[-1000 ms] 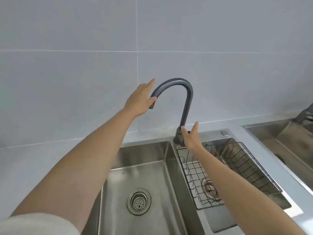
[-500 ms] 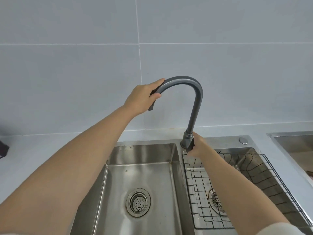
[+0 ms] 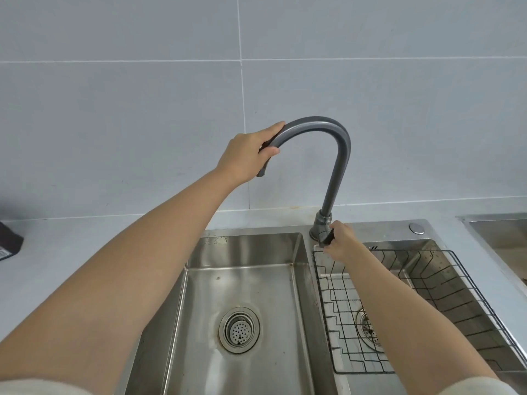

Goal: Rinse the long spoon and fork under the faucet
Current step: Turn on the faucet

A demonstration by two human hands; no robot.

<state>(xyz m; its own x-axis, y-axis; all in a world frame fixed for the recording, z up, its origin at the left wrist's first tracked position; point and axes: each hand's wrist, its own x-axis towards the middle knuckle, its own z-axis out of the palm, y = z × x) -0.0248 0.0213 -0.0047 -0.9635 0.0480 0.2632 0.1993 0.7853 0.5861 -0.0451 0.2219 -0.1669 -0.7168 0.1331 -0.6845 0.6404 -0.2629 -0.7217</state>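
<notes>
Left hand (image 3: 247,155) was wrapped around the faucet (image 3: 336,155) spout at frame centre, arm extended. Right hand (image 3: 340,240) was clamped on the faucet handle (image 3: 328,238) at the base. Spoon and fork were not visible.

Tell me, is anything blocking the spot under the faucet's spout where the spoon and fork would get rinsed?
Nothing visible. The left hand grips the faucet near its spout, above the left basin, which holds only its drain strainer. Spoon and fork aren't in view.
</notes>
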